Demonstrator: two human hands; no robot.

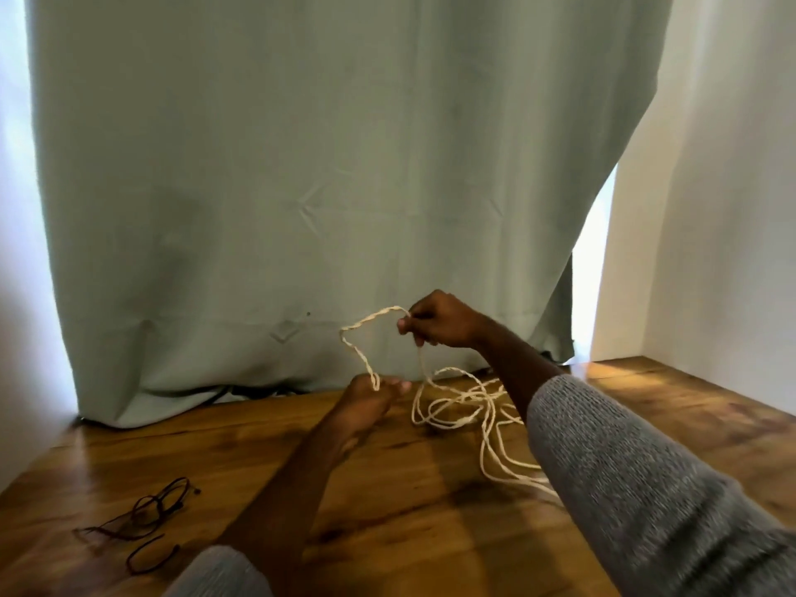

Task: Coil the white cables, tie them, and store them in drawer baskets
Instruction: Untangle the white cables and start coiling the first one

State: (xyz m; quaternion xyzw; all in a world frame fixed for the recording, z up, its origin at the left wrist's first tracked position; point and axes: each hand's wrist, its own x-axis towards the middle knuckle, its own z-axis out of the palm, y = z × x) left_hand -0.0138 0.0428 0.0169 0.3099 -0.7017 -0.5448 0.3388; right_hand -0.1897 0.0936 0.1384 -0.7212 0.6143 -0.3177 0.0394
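A white twisted cable (463, 402) lies in loose tangled loops on the wooden surface (409, 501), right of centre. My right hand (439, 323) is raised above the heap and grips the cable in curled fingers. From there a short stretch of cable arcs left and down to my left hand (370, 396), which pinches it between thumb and fingers just above the wood. The rest of the cable hangs from my right hand down into the heap and runs under my right forearm.
Thin dark cords (142, 523) lie on the wood at the lower left. A pale green curtain (301, 187) hangs behind the surface, with black cables showing under its hem. A white wall (710, 209) closes the right side.
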